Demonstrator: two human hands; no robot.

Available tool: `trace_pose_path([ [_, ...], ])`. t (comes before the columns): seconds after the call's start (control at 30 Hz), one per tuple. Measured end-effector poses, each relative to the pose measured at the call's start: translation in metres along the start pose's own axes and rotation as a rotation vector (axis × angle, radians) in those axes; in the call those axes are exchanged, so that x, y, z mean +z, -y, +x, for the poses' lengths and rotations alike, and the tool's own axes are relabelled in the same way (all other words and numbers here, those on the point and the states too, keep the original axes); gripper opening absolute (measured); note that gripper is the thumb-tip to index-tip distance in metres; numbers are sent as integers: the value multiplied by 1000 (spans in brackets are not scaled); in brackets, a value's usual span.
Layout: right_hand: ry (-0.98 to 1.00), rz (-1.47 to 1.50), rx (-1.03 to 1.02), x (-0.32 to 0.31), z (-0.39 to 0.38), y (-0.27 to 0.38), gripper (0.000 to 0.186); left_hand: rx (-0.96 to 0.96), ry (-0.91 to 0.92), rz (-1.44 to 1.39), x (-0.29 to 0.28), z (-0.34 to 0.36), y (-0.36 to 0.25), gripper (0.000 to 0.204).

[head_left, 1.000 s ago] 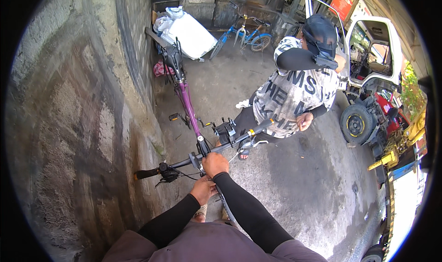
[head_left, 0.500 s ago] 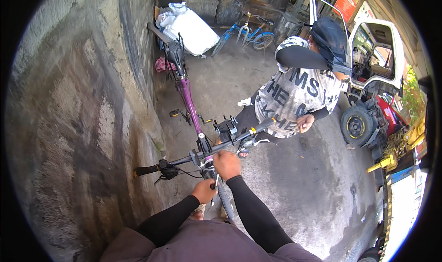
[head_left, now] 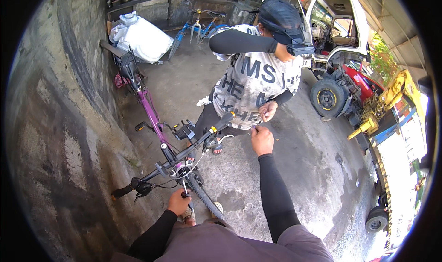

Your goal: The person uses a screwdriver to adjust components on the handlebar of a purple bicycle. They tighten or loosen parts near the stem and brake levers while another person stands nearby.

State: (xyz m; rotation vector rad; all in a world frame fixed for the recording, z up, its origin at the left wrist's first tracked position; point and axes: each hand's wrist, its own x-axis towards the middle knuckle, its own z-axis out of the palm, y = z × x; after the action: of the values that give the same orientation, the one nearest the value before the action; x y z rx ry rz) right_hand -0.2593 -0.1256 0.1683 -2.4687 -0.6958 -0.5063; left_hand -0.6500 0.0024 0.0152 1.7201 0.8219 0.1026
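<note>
Below the handlebar (head_left: 188, 150) of a purple bicycle (head_left: 148, 109), my left hand (head_left: 177, 202) is closed round a screwdriver (head_left: 185, 187). Its bright shaft points up at the bicycle's front, by the small headlight (head_left: 180, 170); whether the tip touches is unclear. My right hand (head_left: 262, 141) reaches out to the right with its fingers pinched together. Whatever they hold, if anything, is too small to make out. Just beyond it is another person's hand (head_left: 268, 111), apart from mine, its fingers curled. The front wheel (head_left: 202, 194) is turned beside my feet.
A person in a printed shirt (head_left: 248, 80) stands close beyond the handlebar, other arm raised to the head. A rough wall (head_left: 92, 137) runs along the left. Farther back are a white box (head_left: 146, 40), a blue bicycle (head_left: 185, 30) and a truck cab (head_left: 338, 27) with its wheel (head_left: 326, 98).
My right hand has left the bicycle's front and reached right towards the other person's hand. My left hand keeps the screwdriver. The view has swung right, and the bicycle appears farther left.
</note>
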Motion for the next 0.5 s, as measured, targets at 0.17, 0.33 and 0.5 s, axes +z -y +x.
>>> trace_pose_path([
  [0.17,-3,-144,-22,-8,54,-37,24,-26,-135,-137,3,-6,18,32],
  [0.33,45,-159,-79,-13,96,-45,24,-41,-275,-221,14,-16,29,29],
  [0.5,125,-214,-205,-3,117,-65,24,-86,-362,-303,26,-31,25,28],
])
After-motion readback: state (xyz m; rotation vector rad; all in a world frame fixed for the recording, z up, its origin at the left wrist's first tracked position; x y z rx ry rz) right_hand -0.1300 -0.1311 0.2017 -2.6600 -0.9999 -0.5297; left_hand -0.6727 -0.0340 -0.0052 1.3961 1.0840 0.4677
